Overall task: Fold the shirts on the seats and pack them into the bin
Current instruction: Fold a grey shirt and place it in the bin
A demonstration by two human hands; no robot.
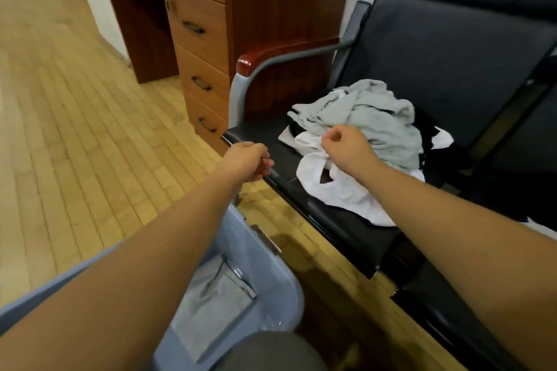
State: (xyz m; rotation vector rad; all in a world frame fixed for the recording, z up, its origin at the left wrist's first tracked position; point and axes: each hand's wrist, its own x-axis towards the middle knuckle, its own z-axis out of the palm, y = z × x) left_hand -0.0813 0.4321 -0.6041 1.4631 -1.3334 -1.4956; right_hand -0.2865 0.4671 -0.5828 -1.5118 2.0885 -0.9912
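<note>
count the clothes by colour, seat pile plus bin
grey: 2, a crumpled grey shirt on the seat, a folded grey shirt in the bin
white: 1, the white shirt at the pile's front
black: 1, a black garment, mostly buried
total: 4 showing; the pile may hide more

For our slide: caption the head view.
Left hand and right hand near a grey shirt and white shirt on a black seat, bin below.
</note>
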